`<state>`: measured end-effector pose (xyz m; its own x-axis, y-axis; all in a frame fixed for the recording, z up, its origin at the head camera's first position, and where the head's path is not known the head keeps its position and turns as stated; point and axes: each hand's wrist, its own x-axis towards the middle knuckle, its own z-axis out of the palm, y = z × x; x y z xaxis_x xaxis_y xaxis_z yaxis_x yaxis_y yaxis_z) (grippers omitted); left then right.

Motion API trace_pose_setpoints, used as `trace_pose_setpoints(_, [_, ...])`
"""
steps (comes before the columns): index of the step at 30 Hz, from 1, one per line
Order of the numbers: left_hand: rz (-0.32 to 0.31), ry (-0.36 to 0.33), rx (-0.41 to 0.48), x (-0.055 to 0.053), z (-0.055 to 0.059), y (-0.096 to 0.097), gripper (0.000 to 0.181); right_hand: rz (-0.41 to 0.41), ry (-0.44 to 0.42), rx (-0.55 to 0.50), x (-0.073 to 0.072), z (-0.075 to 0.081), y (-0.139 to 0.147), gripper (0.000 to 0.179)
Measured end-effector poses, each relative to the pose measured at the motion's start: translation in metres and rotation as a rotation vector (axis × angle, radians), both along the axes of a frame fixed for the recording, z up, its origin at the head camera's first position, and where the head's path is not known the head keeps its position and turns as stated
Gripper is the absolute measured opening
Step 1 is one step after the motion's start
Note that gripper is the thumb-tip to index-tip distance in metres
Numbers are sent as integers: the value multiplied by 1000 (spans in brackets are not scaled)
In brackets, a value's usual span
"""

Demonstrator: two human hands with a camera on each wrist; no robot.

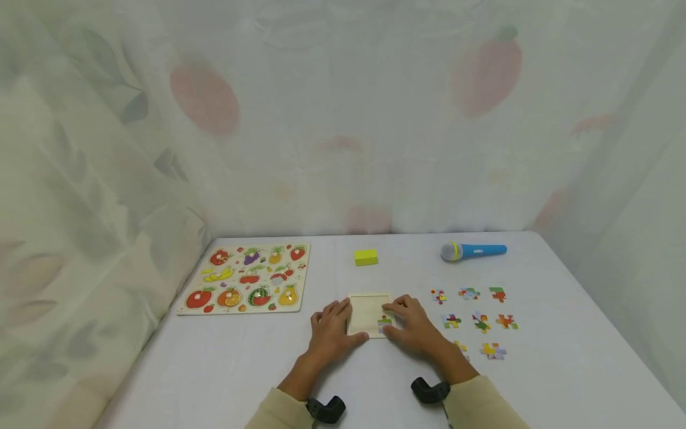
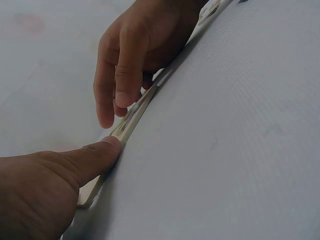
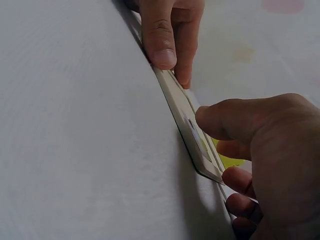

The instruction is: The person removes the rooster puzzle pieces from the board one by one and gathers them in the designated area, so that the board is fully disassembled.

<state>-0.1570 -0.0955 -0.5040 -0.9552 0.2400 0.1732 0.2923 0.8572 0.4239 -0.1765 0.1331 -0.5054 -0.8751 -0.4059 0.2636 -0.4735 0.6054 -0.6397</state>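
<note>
A small wooden puzzle tray (image 1: 367,308) lies flat on the white table. One puzzle piece (image 1: 384,322), green and lilac with a red spot, sits in its near right corner. My left hand (image 1: 330,336) rests at the tray's left side, fingers fairly straight along that side. Its thumb (image 2: 102,152) presses on the near edge. At the tray's right side is my right hand (image 1: 415,326), thumb beside the piece and forefinger over the right rim. In the right wrist view, that thumb (image 3: 215,120) stays just above the tray, the other fingers loosely bent.
Several loose puzzle pieces (image 1: 480,322) lie spread in rows to the right, one partly behind my right wrist. A fruit peg board (image 1: 296,286) lies at the left. Farther back are a yellow block (image 1: 366,257) and a blue toy microphone (image 1: 477,251). Patterned curtains surround the table.
</note>
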Motion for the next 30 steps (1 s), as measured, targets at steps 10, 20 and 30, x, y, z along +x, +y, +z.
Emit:
trace_pose_setpoints(10, [0,-12,11,0,3,2,80,-17,7,84,0,0,-1,29])
trace_pose_setpoints(20, [-2,-16,4,0,3,1,80,-22,-3,64,1,1,-4,28])
trace_pose_setpoints(30, [2,-12,-7,-1,0,0,80,-39,-26,79,1,3,-7,23])
